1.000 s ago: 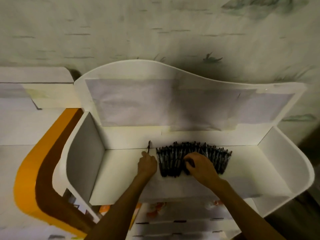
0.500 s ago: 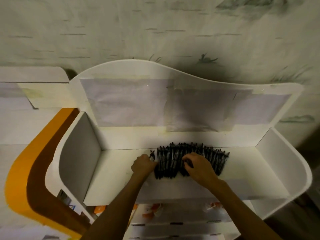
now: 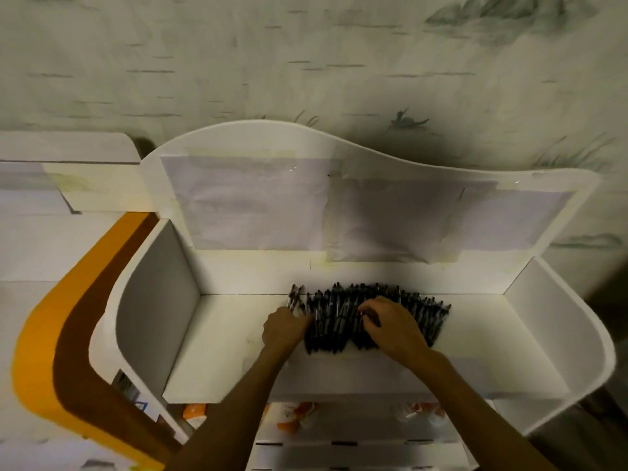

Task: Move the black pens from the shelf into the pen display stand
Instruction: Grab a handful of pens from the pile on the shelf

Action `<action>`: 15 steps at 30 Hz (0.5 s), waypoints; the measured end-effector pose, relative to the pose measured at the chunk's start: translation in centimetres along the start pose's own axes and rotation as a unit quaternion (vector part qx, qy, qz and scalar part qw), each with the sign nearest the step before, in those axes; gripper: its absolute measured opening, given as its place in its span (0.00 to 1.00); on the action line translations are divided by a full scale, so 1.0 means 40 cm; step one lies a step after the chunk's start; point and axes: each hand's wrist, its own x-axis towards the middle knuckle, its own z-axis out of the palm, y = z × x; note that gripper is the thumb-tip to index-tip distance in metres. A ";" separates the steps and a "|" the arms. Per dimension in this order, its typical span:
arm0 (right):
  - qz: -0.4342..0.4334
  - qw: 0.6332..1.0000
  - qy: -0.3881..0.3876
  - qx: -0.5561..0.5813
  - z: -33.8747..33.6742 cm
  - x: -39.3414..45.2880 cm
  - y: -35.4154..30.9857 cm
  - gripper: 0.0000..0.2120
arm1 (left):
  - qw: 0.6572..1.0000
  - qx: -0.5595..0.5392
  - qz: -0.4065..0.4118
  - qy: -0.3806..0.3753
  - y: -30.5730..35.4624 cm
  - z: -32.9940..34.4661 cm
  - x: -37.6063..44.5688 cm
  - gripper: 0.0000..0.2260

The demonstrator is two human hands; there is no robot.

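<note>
1. Since a second ago, the left hand (image 3: 284, 329) has slid rightward from a spot apart from the heap to its left edge, and it now grips a few pens whose ends stand up above the knuckles.
2. Over that second, the right hand (image 3: 394, 329) has stayed on top of the heap, fingers curled down into it; whether it has closed on any one pen I cannot tell.
3. My reading: gathering is under way, a small bunch is separated on the left, and nothing has left the shelf yet.
4. Heaped in a dense row, the slim black plastic pens (image 3: 339, 317) lie against the back of the white curved-sided top shelf (image 3: 217, 351), roughly at its middle.
5. Both hands touch the heap, the left at its left end, the right over its centre, with more pens fanning out beyond the right hand.
6. Below the shelf's front lip, the white tiered pen display stand (image 3: 356, 443) shows dark slots, near the forearms.
</note>
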 end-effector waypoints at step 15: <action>-0.006 1.000 0.006 -0.005 0.006 -0.001 0.016 0.10 | 0.980 0.192 0.040 -0.019 0.023 -0.032 0.029 0.17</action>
